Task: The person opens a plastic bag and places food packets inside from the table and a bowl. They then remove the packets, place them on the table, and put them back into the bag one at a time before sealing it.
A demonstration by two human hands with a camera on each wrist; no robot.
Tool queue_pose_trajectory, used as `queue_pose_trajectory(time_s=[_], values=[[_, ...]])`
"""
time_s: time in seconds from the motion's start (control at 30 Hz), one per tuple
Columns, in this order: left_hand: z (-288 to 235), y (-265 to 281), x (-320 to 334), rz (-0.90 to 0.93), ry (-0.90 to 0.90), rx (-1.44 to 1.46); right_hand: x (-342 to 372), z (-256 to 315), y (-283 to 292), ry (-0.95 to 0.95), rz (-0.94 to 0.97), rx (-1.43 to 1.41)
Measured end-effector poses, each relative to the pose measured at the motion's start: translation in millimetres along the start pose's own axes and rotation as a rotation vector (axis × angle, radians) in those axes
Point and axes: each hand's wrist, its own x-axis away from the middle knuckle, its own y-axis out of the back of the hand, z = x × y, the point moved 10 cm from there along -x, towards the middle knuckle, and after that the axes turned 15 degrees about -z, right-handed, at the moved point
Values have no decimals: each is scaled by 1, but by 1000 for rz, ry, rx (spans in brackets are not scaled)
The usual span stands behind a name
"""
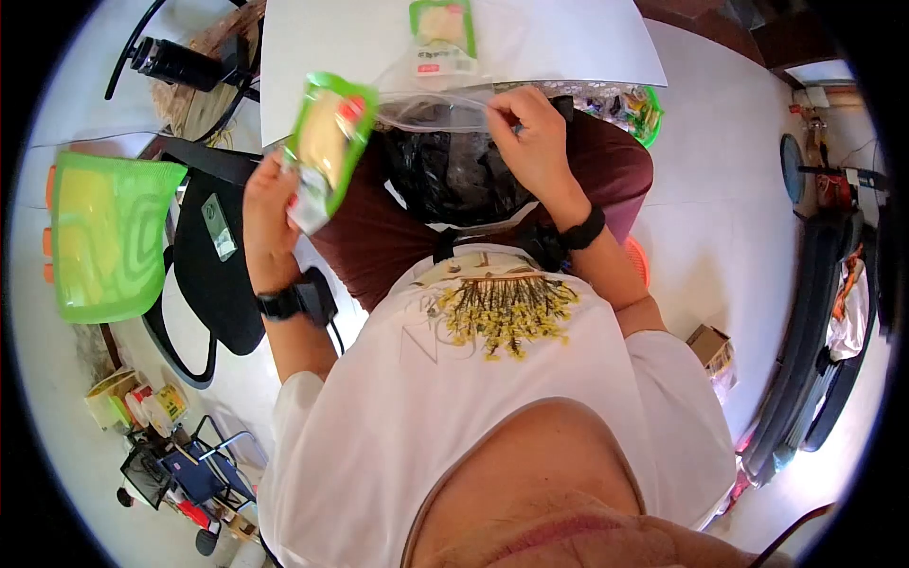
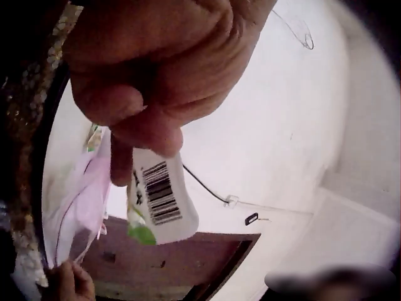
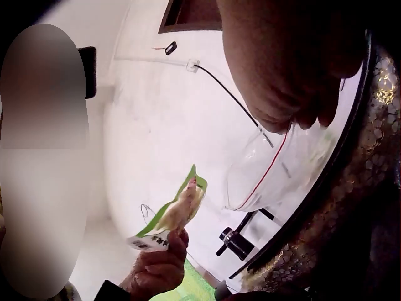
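Observation:
A green-edged packet with pale contents is pinched in my left hand, tilted, to the left of my lap. In the left wrist view its white end with a barcode shows below the fingers of my left hand. My right hand pinches the rim of a clear plastic bag at the table's near edge; the right wrist view shows a red line along this bag. A second green-edged packet is over the white table; whether it is inside the bag, I cannot tell.
The white table is in front. A black plastic bag hangs between the knees. A green basket of small wrapped items stands right of the table edge. A chair with a green back is at the left.

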Motion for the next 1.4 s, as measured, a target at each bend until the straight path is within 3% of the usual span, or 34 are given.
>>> queue_pose_trajectory(time_s=[0.07,0.13,0.2,0.67,0.77,0.87,0.97,1.07,1.17,1.27,1.4], values=[[16,-11,20,100,90,-49,0,2,-2,23,6,1],[32,-32,32,31,181,-138,1,4,-3,30,14,1],[50,-52,30,158,232,-110,2,4,-3,18,20,1],[67,-173,-13,215,206,13,-2,16,16,156,-58,59],[90,-190,-34,284,257,73,-1,17,17,168,-46,65],[100,-208,-48,192,266,147,2,17,14,160,-36,61],[107,-238,-51,393,218,-7,2,12,12,162,-29,65],[104,-235,-66,379,-133,-326,3,6,13,166,-19,86],[84,-234,-61,284,-733,-941,5,0,11,143,-3,86],[71,-247,-20,323,-1507,-1121,3,0,9,138,1,81],[61,-251,-18,261,-1427,-1135,1,2,8,144,-1,102]])
